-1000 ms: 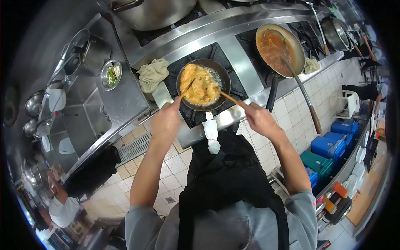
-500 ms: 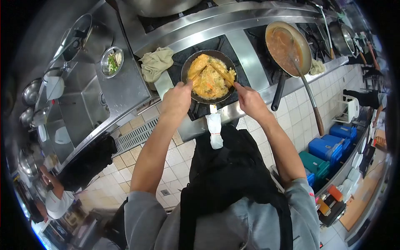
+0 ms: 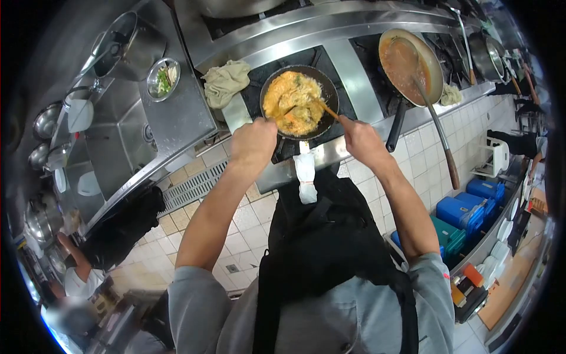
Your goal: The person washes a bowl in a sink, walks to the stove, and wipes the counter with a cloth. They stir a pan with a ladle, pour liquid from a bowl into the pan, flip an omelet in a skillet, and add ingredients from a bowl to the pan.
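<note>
A dark frying pan [image 3: 335,97] stands on the stove with a yellow egg mixture [image 3: 295,97] in it. At the pan's left rim my left hand [image 3: 254,141] is closed round a thin stick-like utensil whose far part dips into the egg. My right hand [image 3: 361,139] grips a wooden utensil [image 3: 329,110] that reaches over the right rim into the mixture. The pan's handle, wrapped in white cloth [image 3: 305,177], points toward my body between my forearms, and neither hand touches it.
On the right burner sits a pan of reddish sauce [image 3: 404,68] holding a long ladle [image 3: 439,130]. A cloth [image 3: 225,82] lies left of my pan. Beyond it are a metal bowl of chopped green food [image 3: 163,80] and a sink [image 3: 118,141]. Another person's arm [image 3: 75,251] shows at lower left.
The two utensils have shifted in the pan, and the egg that was folded at the top now lies spread and mixed. My right hand has moved slightly right.
</note>
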{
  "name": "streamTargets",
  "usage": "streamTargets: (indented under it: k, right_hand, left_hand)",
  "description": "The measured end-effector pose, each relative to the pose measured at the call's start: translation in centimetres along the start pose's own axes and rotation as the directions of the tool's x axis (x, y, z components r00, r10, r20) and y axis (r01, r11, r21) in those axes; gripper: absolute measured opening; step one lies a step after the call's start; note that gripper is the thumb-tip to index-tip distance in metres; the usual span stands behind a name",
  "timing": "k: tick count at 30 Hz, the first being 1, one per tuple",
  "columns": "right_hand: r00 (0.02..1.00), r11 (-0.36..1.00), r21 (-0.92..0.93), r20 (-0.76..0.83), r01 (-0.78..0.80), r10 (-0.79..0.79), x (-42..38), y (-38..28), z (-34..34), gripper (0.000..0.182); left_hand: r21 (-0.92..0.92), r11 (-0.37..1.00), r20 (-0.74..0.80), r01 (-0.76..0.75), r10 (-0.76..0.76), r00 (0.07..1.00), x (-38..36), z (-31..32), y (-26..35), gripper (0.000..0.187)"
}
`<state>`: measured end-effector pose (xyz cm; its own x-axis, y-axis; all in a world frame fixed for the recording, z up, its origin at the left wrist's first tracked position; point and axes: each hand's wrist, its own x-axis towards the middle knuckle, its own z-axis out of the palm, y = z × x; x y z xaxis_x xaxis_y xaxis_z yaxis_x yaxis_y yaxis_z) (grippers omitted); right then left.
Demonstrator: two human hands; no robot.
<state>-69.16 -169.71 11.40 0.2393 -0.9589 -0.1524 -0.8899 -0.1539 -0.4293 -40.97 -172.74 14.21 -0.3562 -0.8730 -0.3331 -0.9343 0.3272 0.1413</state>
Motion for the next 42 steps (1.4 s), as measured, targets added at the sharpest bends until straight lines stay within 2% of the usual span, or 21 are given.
streamTargets:
  k: [2,4,5,6,8,9,12,14,16,18,20,22,25,27,29,32,34,35,37,40,42]
  right_hand:
    - [0.999,0.998,0.056,-0.033,0.013,-0.011,-0.1,-1.1,-1.6,0.04]
    - [0.992,0.993,0.106,-0.124,0.04,-0.027,-0.5,-1.0,-2.0,0.038]
    - [0.996,0.995,0.101,-0.089,0.028,-0.019,-0.2,-0.8,-1.9,0.038]
    - [0.996,0.994,0.102,-0.087,0.032,-0.023,0.1,-0.4,-1.5,0.038]
    - [1.0,0.999,0.033,-0.023,0.005,-0.005,0.6,0.1,-0.4,0.039]
    - [1.0,0.999,0.031,-0.021,0.015,-0.014,0.5,-0.2,-0.7,0.039]
    - [0.994,0.993,0.085,-0.083,0.081,-0.074,-0.4,-1.3,-1.4,0.041]
    - [0.983,0.981,0.097,-0.089,0.169,-0.161,-0.6,-1.3,-1.2,0.044]
    - [0.988,0.986,0.077,-0.056,0.147,-0.143,-0.2,-0.7,1.0,0.042]
    - [0.991,0.99,0.052,-0.02,0.134,-0.133,0.6,0.0,2.0,0.041]
    - [0.997,0.997,-0.006,-0.018,0.074,-0.074,1.6,0.6,1.0,0.041]
    - [0.998,0.998,0.038,-0.023,0.059,-0.058,0.5,0.4,-0.8,0.04]
    - [0.996,0.994,0.075,0.029,0.077,-0.08,-2.4,-0.5,-2.5,0.041]
    - [0.991,0.998,0.037,0.124,0.054,-0.058,-4.2,-0.3,-2.2,0.04]
    - [0.995,0.999,0.004,0.087,0.042,-0.042,-3.8,0.6,-1.1,0.041]
    - [0.999,0.999,-0.039,0.043,0.005,-0.004,-3.1,-0.9,-2.3,0.041]
    - [0.998,0.999,0.019,0.049,0.046,-0.047,-2.8,-2.1,-3.7,0.039]
    - [0.998,0.999,0.023,0.054,0.043,-0.045,-2.6,-2.6,-3.9,0.039]
    - [0.995,0.995,0.063,0.064,0.078,-0.082,-1.4,-3.4,-3.8,0.04]
    - [0.989,0.99,0.013,0.052,0.14,-0.14,1.3,-2.3,0.6,0.038]
    - [0.992,0.993,0.015,0.044,0.121,-0.122,2.1,-1.5,1.1,0.036]
  left_hand:
    - [-0.051,0.999,-0.06,-0.003,0.0,0.998,-0.8,-2.0,-0.1,0.028]
    - [-0.114,0.988,-0.226,0.1,-0.124,0.966,-1.4,-2.1,-0.9,0.032]
    - [-0.087,0.986,-0.144,0.141,-0.152,0.978,-0.4,-1.3,-1.8,0.037]
    - [-0.086,0.986,-0.144,0.145,-0.156,0.977,0.6,-0.4,-2.3,0.037]
    - [-0.116,0.986,-0.108,0.118,-0.131,0.985,2.3,1.9,-3.2,0.036]
    - [-0.161,0.986,-0.141,0.042,-0.065,0.988,3.3,3.6,-4.1,0.033]
    - [-0.184,0.982,-0.21,0.039,-0.078,0.975,1.3,1.2,-3.8,0.031]
    - [-0.216,0.975,-0.191,0.051,-0.093,0.977,-0.7,0.2,-3.0,0.031]
    - [-0.185,0.982,-0.122,-0.033,0.011,0.993,-1.5,1.4,-2.1,0.033]
    - [-0.156,0.988,-0.113,-0.018,0.0,0.994,0.0,3.0,-2.4,0.035]
    - [-0.127,0.992,-0.114,-0.007,-0.008,0.993,0.2,1.5,-2.2,0.037]
    - [-0.141,0.99,-0.063,-0.013,0.004,0.998,-1.3,-0.3,-2.0,0.039]
    - [-0.173,0.984,-0.084,-0.04,0.026,0.996,-4.5,-0.3,-0.7,0.039]
    - [-0.16,0.987,-0.047,-0.027,0.02,0.999,-3.7,2.3,-0.8,0.039]
    - [-0.142,0.99,-0.017,-0.007,0.005,1.0,-2.7,2.6,-0.9,0.039]
    - [-0.112,0.991,0.081,-0.066,0.076,0.994,-2.4,0.2,-0.7,0.038]
    - [-0.084,0.995,0.106,0.053,-0.044,0.993,-3.6,-3.4,-0.7,0.035]
    - [-0.084,0.995,0.113,0.054,-0.044,0.993,-3.4,-3.2,-1.3,0.035]
    - [-0.079,0.996,-0.001,0.046,-0.046,0.999,-1.7,-2.7,-2.9,0.032]
    - [-0.072,0.996,-0.068,0.043,-0.048,0.997,1.5,0.0,-3.6,0.03]
    - [-0.074,0.996,-0.031,0.057,-0.06,0.998,2.4,0.1,-4.6,0.03]
